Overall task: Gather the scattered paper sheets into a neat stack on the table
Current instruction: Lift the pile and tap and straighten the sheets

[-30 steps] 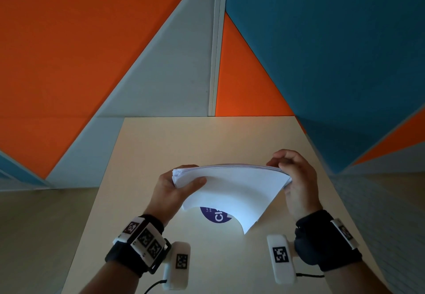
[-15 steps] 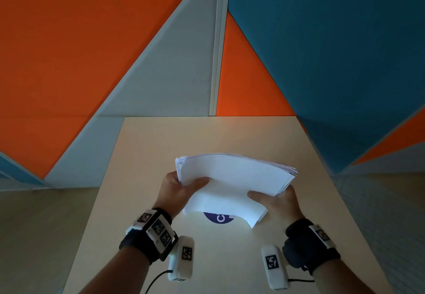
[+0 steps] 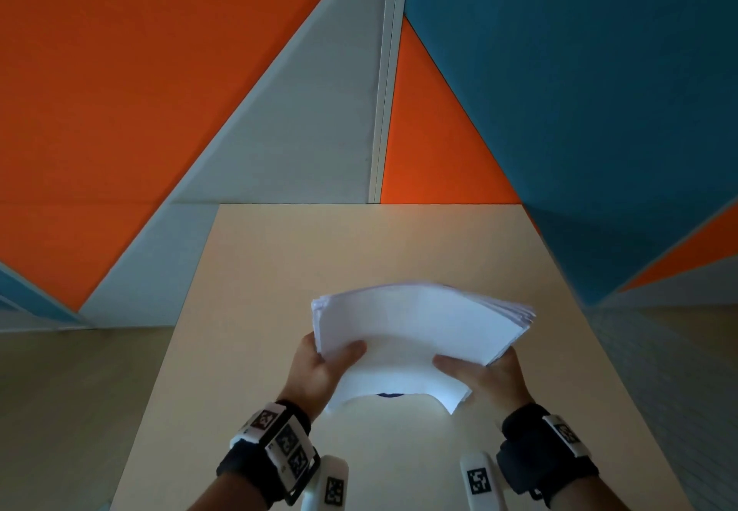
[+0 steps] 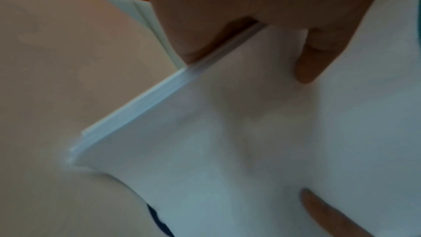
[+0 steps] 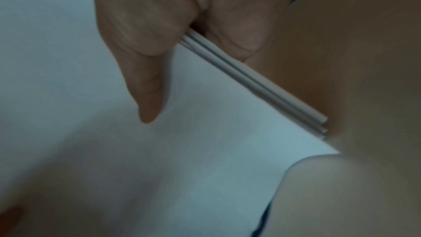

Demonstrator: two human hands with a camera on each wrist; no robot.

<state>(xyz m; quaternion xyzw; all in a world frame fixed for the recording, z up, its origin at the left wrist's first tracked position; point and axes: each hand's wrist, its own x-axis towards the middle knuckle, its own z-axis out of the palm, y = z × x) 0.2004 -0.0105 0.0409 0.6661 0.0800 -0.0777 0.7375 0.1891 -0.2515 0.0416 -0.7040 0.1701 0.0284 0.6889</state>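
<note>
A thick stack of white paper sheets (image 3: 415, 334) is held above the beige table (image 3: 279, 271), bowed so its near edge droops. My left hand (image 3: 319, 362) grips the stack's left side, thumb on top and fingers beneath. My right hand (image 3: 483, 374) grips its right side the same way. The left wrist view shows the paper stack (image 4: 227, 132) pinched at its edge by the left hand (image 4: 262, 30). In the right wrist view the paper stack (image 5: 159, 150) shows slightly staggered edges under the right hand (image 5: 173, 42).
A dark purple mark (image 3: 389, 394) on the table peeks out under the drooping paper edge. Orange, grey and blue wall panels (image 3: 279, 111) rise behind the table's far edge. Floor lies to the left and right of the table.
My right hand has shifted from the stack's far right corner to its near right side, thumb on top. The stack has tilted flatter and sunk lower, covering more of the purple mark.
</note>
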